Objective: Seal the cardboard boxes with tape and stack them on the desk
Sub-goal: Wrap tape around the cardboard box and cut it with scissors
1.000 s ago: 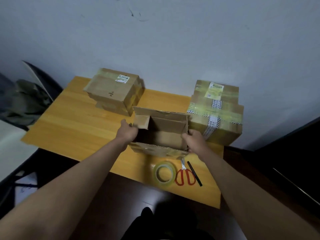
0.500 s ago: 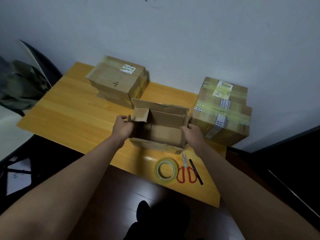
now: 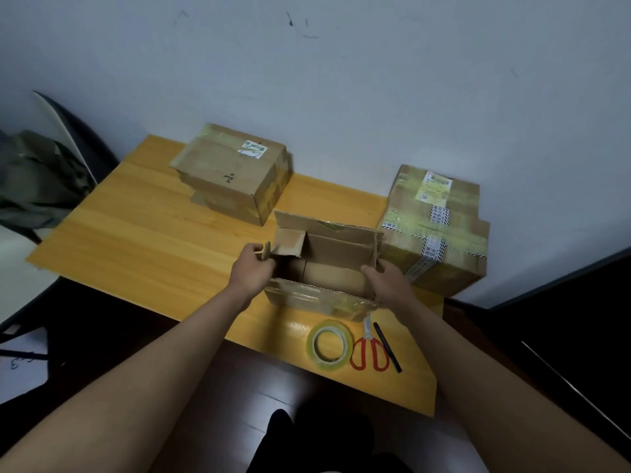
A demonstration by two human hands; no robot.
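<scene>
From the head camera, an open cardboard box (image 3: pixel 324 268) stands on the yellow wooden bench (image 3: pixel 136 240), near its front edge and a little right of centre. Its top flaps are up: the far flap rises behind the opening, a small side flap leans inward at the left, and the near flap hangs forward over the front wall. Inside, a brown cardboard shape lies along the bottom; what it is cannot be told.

The left hand (image 3: pixel 251 271) holds the box at its left side, fingers curled over the edge of the left flap so that the grip pinches the corrugated edge. The right hand (image 3: pixel 387 283) holds the right wall of the box, its grip wrapped round that wall with the thumb at the inner edge.

Just in front of the box, a roll of clear tape (image 3: pixel 329 345) lies flat on the bench. Red-handled scissors (image 3: pixel 370 349) lie just beside it to the right, and a black pen (image 3: pixel 387 346) lies beside the scissors.

A taped box with a white label (image 3: pixel 235 172) rests on another box at the back left of the bench, well apart from the open one. At the right, a stack of taped boxes (image 3: pixel 433 230) stands against the wall, just beside the open box.

A grey-blue wall (image 3: pixel 341 97) rises behind the bench, and a dark floor (image 3: pixel 222 421) lies below its front edge.
</scene>
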